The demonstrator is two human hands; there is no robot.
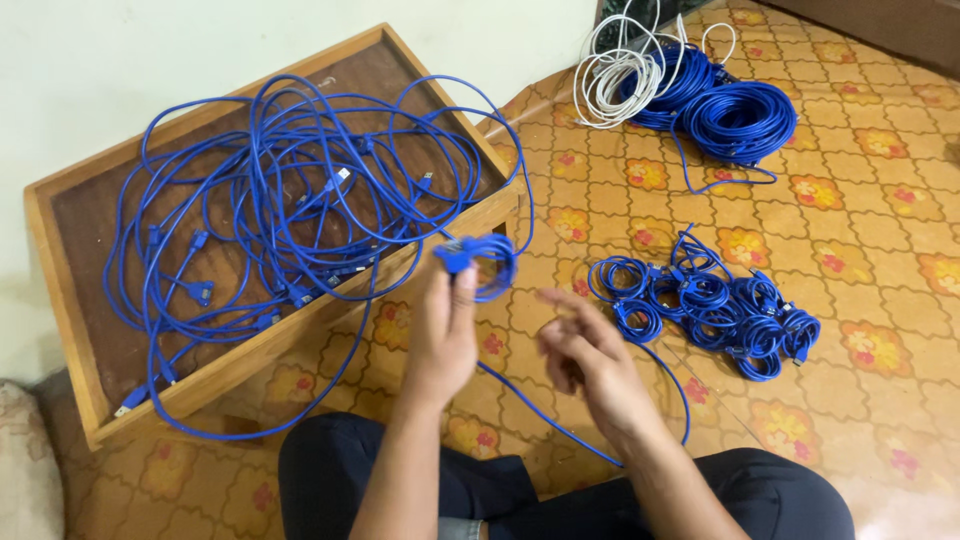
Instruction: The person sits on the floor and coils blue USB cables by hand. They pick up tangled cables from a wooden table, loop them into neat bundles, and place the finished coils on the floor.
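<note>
The scene is lit evenly by soft, diffuse light, and only faint shadows are cast under the wooden tray (60, 300). A pale glare is seen on the floor tiles (900, 500) toward 5 o'clock. The right hand (590, 360) is smeared by motion blur; the coiled cables are rendered sharply.

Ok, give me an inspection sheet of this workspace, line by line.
Surface: patterned tile floor; wooden tray table at the left.
Job's things: small blue cable coil in the left hand's grip; its loose end trails past the right hand.
Clutter: cushion edge at the lower left.
Grippers: left hand shut on the coil; right hand open, holding nothing.
Cables: tangled blue cables on the tray; finished small coils on the floor; large blue bundles and white cable behind.
Surroundings: pale wall.
</note>
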